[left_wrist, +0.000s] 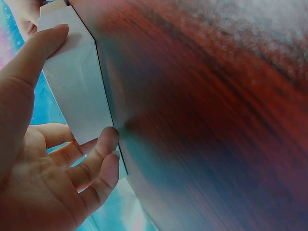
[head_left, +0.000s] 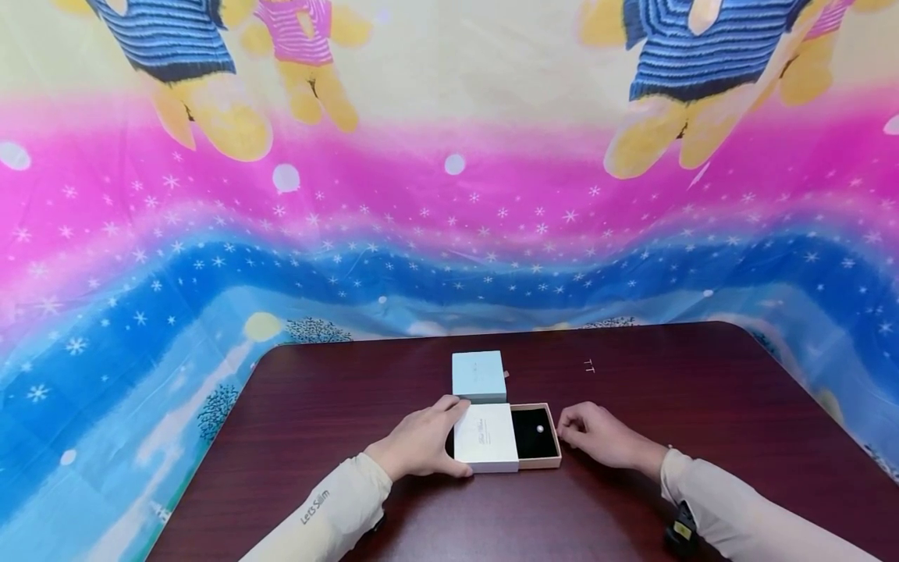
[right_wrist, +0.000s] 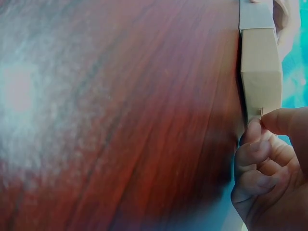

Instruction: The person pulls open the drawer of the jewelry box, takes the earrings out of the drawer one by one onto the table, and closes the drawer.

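Note:
A white jewelry box sleeve (head_left: 485, 439) with faint lettering lies on the table, its drawer (head_left: 559, 460) slid partway out to the right. Black lining (head_left: 528, 446) fills the drawer, and a small round pearl-like piece (head_left: 539, 428) sits on it. My left hand (head_left: 424, 439) grips the sleeve at its left end, thumb along the near side and fingers at the far side. At the drawer's right end, my right hand (head_left: 602, 437) pinches a small pull tab (right_wrist: 260, 112) between thumb and forefinger. The other fingers of that hand are curled.
A pale blue box (head_left: 479, 373) with a small tab stands directly behind the white one. Two tiny T-shaped pieces (head_left: 589, 366) lie farther back on the right of the dark reddish table (head_left: 316, 406). A printed cloth (head_left: 449, 234) hangs behind the table.

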The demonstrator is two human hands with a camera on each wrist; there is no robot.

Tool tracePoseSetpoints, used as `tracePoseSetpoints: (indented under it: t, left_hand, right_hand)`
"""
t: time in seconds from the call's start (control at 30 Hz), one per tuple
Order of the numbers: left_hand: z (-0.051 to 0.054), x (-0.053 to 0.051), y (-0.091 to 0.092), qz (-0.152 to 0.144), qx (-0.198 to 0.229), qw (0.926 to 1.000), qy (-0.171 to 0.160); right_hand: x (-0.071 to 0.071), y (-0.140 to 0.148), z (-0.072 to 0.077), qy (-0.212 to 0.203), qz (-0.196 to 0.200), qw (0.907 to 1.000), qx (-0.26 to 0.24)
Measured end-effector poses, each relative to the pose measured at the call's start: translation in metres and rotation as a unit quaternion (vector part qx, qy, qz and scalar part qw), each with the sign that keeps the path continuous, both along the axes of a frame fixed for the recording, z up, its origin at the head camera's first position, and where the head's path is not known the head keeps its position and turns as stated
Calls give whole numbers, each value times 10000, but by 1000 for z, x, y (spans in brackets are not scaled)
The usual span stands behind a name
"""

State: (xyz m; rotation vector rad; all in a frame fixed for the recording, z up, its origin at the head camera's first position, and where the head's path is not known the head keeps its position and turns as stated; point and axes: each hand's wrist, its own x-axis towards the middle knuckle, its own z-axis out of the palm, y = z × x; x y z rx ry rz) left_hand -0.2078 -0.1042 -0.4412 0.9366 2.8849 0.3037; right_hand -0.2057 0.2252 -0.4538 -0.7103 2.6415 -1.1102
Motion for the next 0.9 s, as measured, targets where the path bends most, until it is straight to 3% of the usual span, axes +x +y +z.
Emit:
tracePoseSetpoints:
  t: [0.43, 0.9]
  left_hand:
    - [1, 0, 0, -58, -5, 10000, 79]
    - [2, 2, 0, -38, -26, 10000, 22]
  right_hand:
    - [2, 7, 1, 189, -2, 9998, -26]
    - [3, 11, 2, 109, -27, 9999, -25]
